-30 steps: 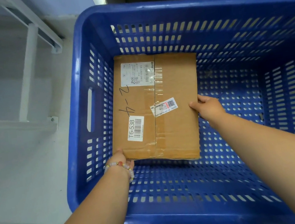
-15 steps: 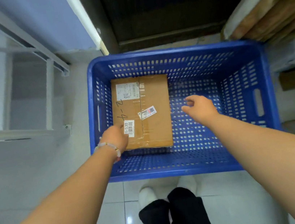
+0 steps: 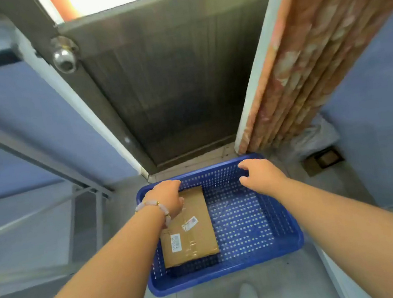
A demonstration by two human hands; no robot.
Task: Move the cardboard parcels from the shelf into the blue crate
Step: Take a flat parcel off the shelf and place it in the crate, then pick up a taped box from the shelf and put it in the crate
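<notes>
The parcel (image 3: 189,228) lies flat in the left half of the crate (image 3: 252,229), lower centre of the frame. The left hand (image 3: 168,197), wearing a bracelet (image 3: 154,205), and the right hand (image 3: 261,176) hover above the crate, fingers relaxed, holding nothing. A door (image 3: 168,82) stands behind.

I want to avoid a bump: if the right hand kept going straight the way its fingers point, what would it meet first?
Probably the blue crate, its far rim, just beyond the right hand; depth is unclear.

left hand (image 3: 168,198): arm extended, fingers loosely curled, empty | right hand (image 3: 261,177): arm extended, fingers relaxed, empty
</notes>
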